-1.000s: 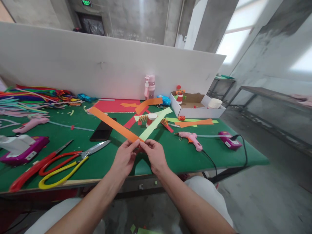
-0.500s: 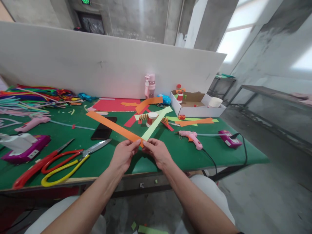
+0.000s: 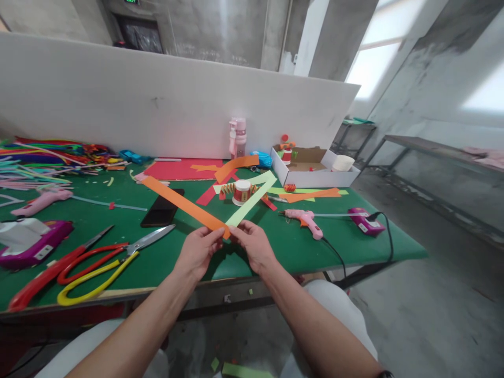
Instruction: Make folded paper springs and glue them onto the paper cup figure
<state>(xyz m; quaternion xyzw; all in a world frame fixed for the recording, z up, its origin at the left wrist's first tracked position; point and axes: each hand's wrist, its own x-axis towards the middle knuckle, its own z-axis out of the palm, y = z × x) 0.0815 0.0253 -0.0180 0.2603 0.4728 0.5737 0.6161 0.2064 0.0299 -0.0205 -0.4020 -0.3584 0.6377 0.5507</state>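
Observation:
My left hand [image 3: 200, 249] pinches the near end of an orange paper strip [image 3: 179, 202], which slants away to the far left. Beside it, my right hand [image 3: 252, 245] is closed on the near end of a light green paper strip [image 3: 252, 198] that points to the far right. The two ends meet in a V between my fingertips, just above the table's front part. Behind the strips stands a small red and white paper cup [image 3: 241, 193] with folded paper pieces at its sides.
Scissors [image 3: 137, 247] and a red-handled knife-like tool [image 3: 59, 273] lie left, near a black phone [image 3: 163, 207]. A pink glue gun [image 3: 307, 218] rests right. Farther back are a pink bottle [image 3: 238, 137], a white box [image 3: 315, 176] and pipe cleaners [image 3: 59, 155].
The camera view has shifted slightly, so the table items sit a little further left. Both hands keep hold of the strips, whose ends still meet.

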